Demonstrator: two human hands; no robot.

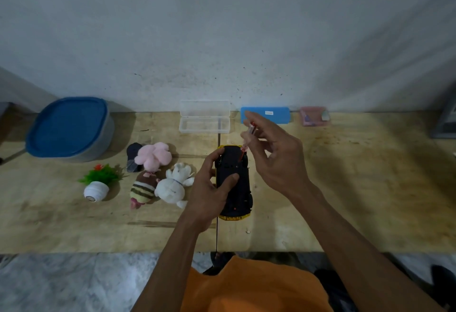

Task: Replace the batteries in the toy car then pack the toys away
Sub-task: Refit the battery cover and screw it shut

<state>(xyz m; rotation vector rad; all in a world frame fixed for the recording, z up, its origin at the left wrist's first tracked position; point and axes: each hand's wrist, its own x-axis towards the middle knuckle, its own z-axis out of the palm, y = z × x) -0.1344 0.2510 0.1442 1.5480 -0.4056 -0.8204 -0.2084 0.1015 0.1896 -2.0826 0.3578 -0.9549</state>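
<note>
A wooden table (345,188) runs across the view against a pale wall (222,28). At about ten o'clock from the table's middle stands a grey tub with a blue lid (70,128). Close to the centre lies the toy car (234,183), flipped on its roof so the black underside faces up, yellow body showing at both ends.

The left hand (209,188) grips the car from its nine o'clock side, fingers curled over the far end and thumb pressed flat on the underside. The right hand (274,154) hovers at one o'clock of the car, thumb and forefinger pinching a slim red-handled screwdriver (248,140) whose tip meets the car's far end; the other fingers are loosely spread.

At twelve o'clock, by the wall, sits an open clear plastic case (204,117), with a blue box (271,114) beside it and a small pink box (313,115) further right.

At nine o'clock of the car lie a white plush toy (172,186), a pink plush toy (154,155), a striped plush toy (143,189), a dark object (133,151) and a small fake plant in a white pot (98,183).
</note>
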